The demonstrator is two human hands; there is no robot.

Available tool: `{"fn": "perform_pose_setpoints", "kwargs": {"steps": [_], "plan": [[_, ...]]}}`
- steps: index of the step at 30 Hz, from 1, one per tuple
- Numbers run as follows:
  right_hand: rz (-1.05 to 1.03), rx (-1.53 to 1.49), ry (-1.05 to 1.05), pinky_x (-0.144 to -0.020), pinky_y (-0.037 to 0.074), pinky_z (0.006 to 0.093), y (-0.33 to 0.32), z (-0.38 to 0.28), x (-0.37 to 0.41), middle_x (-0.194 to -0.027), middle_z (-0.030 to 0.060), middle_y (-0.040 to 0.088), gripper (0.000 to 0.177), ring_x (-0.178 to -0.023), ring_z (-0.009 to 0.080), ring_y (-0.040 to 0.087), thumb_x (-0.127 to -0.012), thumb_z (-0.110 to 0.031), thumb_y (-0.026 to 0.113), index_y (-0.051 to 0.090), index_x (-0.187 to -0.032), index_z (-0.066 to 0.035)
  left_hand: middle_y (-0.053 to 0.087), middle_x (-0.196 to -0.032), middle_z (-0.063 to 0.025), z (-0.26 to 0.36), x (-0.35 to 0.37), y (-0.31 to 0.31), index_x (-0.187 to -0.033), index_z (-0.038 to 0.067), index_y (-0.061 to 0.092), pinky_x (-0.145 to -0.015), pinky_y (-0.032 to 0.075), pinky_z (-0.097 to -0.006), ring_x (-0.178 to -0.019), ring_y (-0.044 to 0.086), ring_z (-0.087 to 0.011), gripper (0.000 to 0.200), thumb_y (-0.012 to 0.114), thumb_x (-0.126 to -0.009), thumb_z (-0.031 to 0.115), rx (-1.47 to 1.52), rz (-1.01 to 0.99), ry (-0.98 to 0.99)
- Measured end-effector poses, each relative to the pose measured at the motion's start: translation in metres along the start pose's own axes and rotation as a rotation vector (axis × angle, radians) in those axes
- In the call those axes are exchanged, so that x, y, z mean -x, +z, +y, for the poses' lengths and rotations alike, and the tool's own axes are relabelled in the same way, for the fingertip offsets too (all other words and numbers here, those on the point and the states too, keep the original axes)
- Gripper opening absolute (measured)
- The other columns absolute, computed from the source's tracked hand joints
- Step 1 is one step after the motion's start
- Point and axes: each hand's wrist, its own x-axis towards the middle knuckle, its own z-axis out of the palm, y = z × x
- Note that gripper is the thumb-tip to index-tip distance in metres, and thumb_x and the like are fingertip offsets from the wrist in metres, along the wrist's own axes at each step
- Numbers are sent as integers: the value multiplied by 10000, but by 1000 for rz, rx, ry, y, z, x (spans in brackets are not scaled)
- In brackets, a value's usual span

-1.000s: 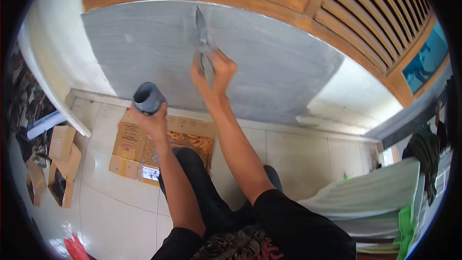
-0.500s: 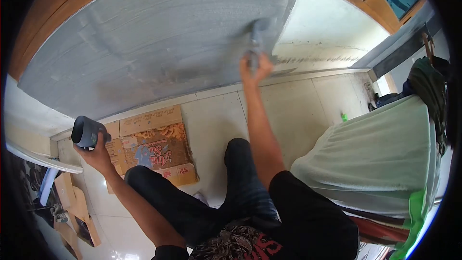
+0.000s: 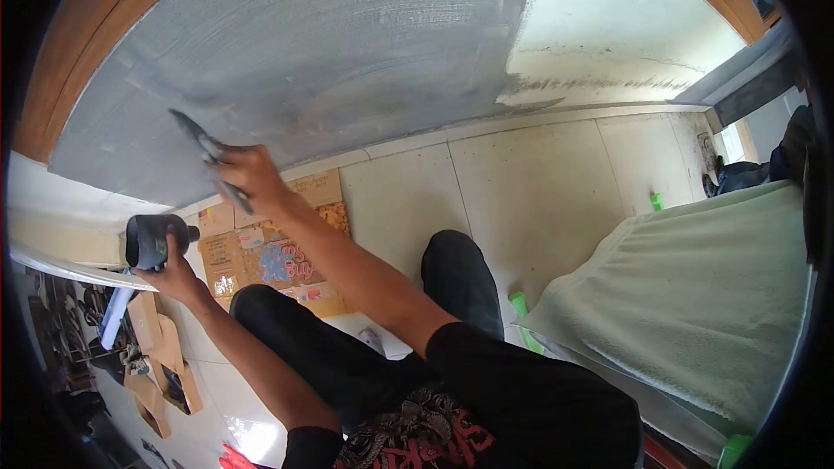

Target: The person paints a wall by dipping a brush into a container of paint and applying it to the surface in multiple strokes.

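Our right hand (image 3: 250, 175) at ten o'clock, fingers clenched on the paintbrush (image 3: 193, 132), bristles toward the gray wall (image 3: 373, 52), our left hand (image 3: 176, 278) at nine o'clock, fingers gripping the dark container (image 3: 153, 241).

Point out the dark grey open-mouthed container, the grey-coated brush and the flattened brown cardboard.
Dark grey open-mouthed container (image 3: 154, 234): head view, side wall.
Grey-coated brush (image 3: 187, 127): head view, bristles.
Flattened brown cardboard (image 3: 291, 265): head view, printed middle.
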Motion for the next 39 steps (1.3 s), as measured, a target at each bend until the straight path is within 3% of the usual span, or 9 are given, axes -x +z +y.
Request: {"fn": "perform_pose_setpoints", "kwargs": {"steps": [4,6,11,18,27,31,32,35,39], "plan": [[37,565,356,-553,476,385,-110,38,82,-804,96,664,153,-749,278,674,-687,-108,758,667,-808,-82,562,-1301,-189,22,10,-2,-1341,-24,461,-1007,489,-401,-1156,580,-277,739,850,-724,97,34,-7,-36],[493,895,-103,-509,451,374,-202,19,47,-665,80,618,93,-590,262,623,-719,-26,717,655,-743,-92,565,-1280,-175,15,11,-3,-1317,-23,462,-1008,484,-396,-1145,579,-276,715,847,-729,110,17,-28,12],[610,967,25,-560,497,331,-293,34,19,-731,110,684,99,-592,267,646,-733,-19,675,698,-811,-76,565,-1298,-165,18,13,-14,-1352,-12,454,-1015,477,-398,-1159,576,-279,750,845,-725,120,36,-37,-5],[350,563,-1,-410,255,354,-146,42,16,-523,67,453,128,-408,189,406,-712,-120,734,618,-691,-71,589,-1275,-180,2,3,-30,-1344,-29,461,-954,508,-378,-1109,606,-267,739,853,-735,116,2,-5,3],[106,15,145,-590,542,384,50,1,36,-941,182,704,241,-693,292,700,-658,11,682,685,-895,-34,596,-1280,-180,-10,-5,-40,-1338,-19,465,-972,494,-390,-1118,605,-274,751,878,-732,138,40,35,8],[178,201,92,-560,523,346,-38,0,76,-867,102,695,159,-662,226,679,-759,-24,682,703,-909,-70,604,-1267,-187,-4,-2,-41,-1329,-34,470,-966,495,-384,-1107,612,-272,721,864,-752,147,-5,26,16],[43,184,480,-594,525,404,-68,32,131,-831,129,679,108,-747,297,681,-695,-44,683,655,-799,-53,605,-1265,-192,-3,-3,-40,-1327,-41,471,-963,496,-383,-1103,614,-270,718,862,-754,148,-36,7,14],[391,1196,56,-479,438,368,-204,36,108,-657,75,614,80,-547,262,598,-730,-23,706,651,-758,-75,610,-1246,-200,-15,-4,-34,-1306,-55,481,-949,502,-375,-1090,619,-268,702,862,-750,141,-44,-14,12],[569,987,-27,-565,495,351,-293,52,53,-712,82,664,103,-610,259,649,-764,1,669,690,-779,-99,600,-1259,-199,-8,-3,-23,-1310,-41,487,-928,522,-383,-1100,614,-272,720,872,-727,136,-52,-42,-25]]}}
